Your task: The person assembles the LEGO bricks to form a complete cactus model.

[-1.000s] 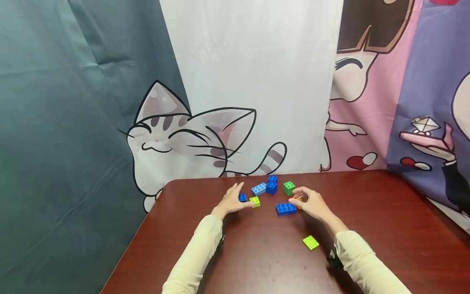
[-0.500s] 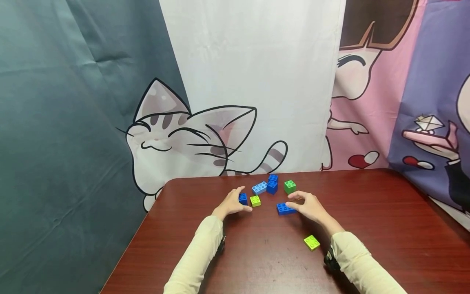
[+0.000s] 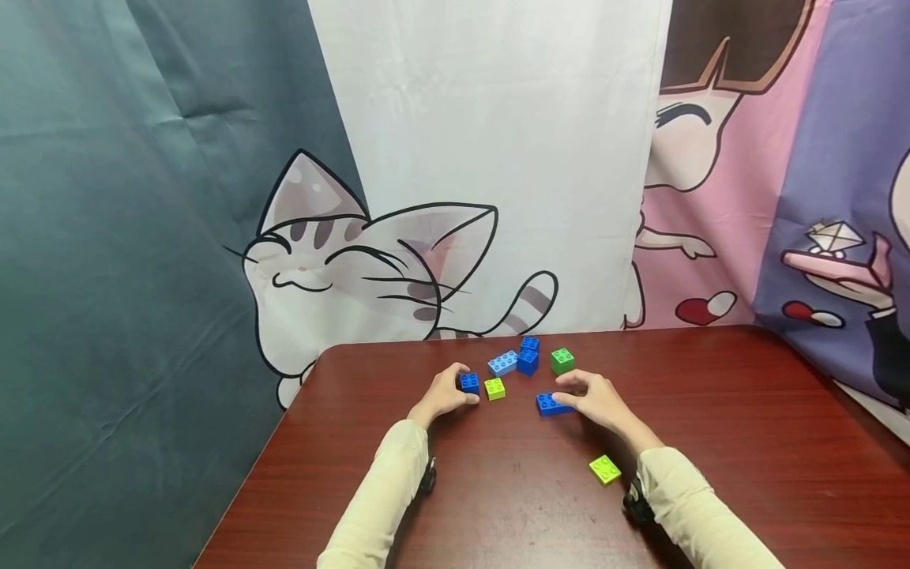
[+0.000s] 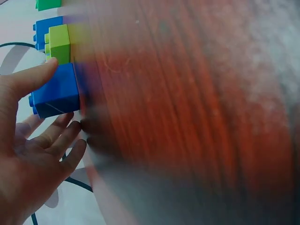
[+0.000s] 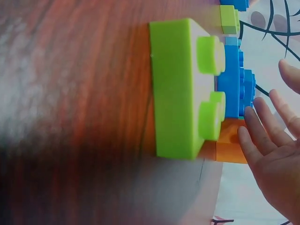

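Note:
My left hand [image 3: 442, 393] pinches a small dark blue brick [image 3: 468, 383] at the table's back left; the left wrist view shows the thumb on one side of this brick [image 4: 58, 91] and fingers along the other. Just right of it lies a lime brick [image 3: 494, 389]. Relaxed and spread, my right hand [image 3: 597, 401] hovers at the right end of a long blue brick [image 3: 549, 404], partly covering it. In the right wrist view, an orange brick [image 5: 230, 143] is beside its fingertips; the head view hides that brick.
A light blue brick [image 3: 502, 363], stacked or adjoining dark blue bricks [image 3: 528, 361] and a green brick [image 3: 562, 361] stand farther back. A flat lime brick [image 3: 605, 469] lies nearer on the brown table [image 3: 512, 490]. Printed curtains hang behind.
My left hand has drawn left and narrowed around the dark blue brick, which shifted slightly left. My right hand has moved slightly left over the long blue brick, and the orange brick went out of head view.

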`<action>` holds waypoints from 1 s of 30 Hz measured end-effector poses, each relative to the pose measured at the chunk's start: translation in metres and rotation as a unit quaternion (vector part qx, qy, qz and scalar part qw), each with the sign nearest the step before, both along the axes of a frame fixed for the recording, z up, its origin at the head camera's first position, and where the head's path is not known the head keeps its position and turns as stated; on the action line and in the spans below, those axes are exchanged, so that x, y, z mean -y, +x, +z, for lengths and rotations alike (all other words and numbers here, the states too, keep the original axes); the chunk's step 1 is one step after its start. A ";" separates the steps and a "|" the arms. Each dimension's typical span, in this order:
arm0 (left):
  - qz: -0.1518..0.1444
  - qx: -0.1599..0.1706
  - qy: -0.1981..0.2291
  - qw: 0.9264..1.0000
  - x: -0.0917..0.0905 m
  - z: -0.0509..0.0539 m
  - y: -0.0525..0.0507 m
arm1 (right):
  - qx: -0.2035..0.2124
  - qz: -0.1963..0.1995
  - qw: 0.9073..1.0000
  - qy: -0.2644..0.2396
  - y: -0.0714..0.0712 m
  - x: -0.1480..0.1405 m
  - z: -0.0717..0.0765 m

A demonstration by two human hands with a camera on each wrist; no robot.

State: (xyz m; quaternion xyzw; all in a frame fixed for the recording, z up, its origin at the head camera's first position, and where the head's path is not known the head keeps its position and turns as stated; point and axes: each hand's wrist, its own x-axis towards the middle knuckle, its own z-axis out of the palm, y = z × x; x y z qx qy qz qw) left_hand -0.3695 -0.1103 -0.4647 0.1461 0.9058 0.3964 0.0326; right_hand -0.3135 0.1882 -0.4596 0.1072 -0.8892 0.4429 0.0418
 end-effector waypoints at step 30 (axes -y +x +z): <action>0.036 0.010 0.068 0.997 0.008 -0.009 0.001 | 0.028 0.039 0.999 0.010 -0.015 0.004 -0.014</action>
